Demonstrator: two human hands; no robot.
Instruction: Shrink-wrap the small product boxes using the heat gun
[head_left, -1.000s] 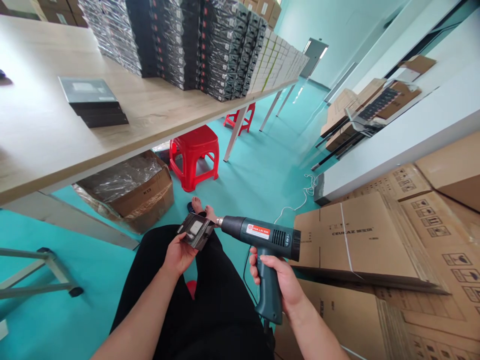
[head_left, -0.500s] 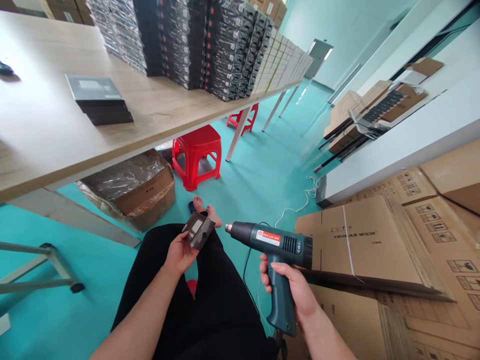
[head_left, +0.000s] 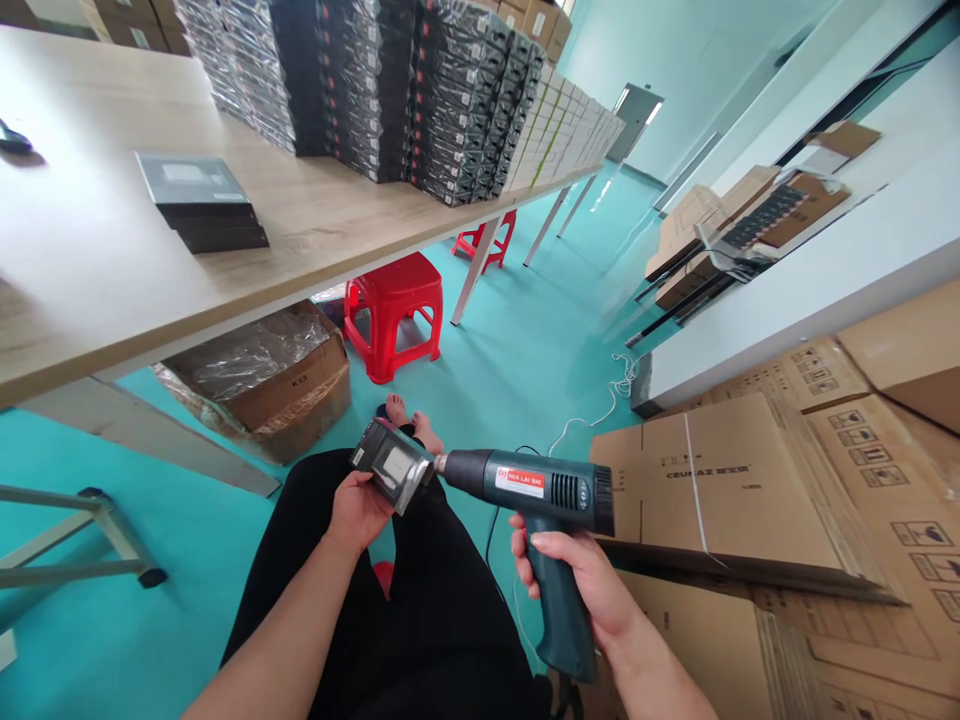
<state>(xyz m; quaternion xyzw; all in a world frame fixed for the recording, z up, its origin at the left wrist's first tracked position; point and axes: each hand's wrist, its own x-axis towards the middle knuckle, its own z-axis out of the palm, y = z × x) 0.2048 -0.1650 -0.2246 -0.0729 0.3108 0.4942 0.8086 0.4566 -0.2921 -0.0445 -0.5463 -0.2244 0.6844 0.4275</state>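
Observation:
My left hand (head_left: 361,512) is closed on the near edge of a small dark box (head_left: 394,462) in clear film, held tilted above my lap. A pale label shows on its upper face. My right hand (head_left: 570,570) is wrapped round the handle of a dark green heat gun (head_left: 544,490) with a red and white label. The gun points left, its metal nozzle close by the box's right end; whether they touch I cannot tell. A cord hangs from the bottom of its handle.
On the wooden table (head_left: 315,235) stand tall stacks of film-wrapped boxes (head_left: 465,110) and a short pile of dark boxes (head_left: 202,205). Below are an opened carton (head_left: 292,385) and a red stool (head_left: 397,310). Flat cartons (head_left: 720,480) lean at the right; a white cable (head_left: 585,420) crosses the floor.
The box in my left hand has turned, its label face now more toward me. The heat gun has moved slightly left, bringing its nozzle nearer the box.

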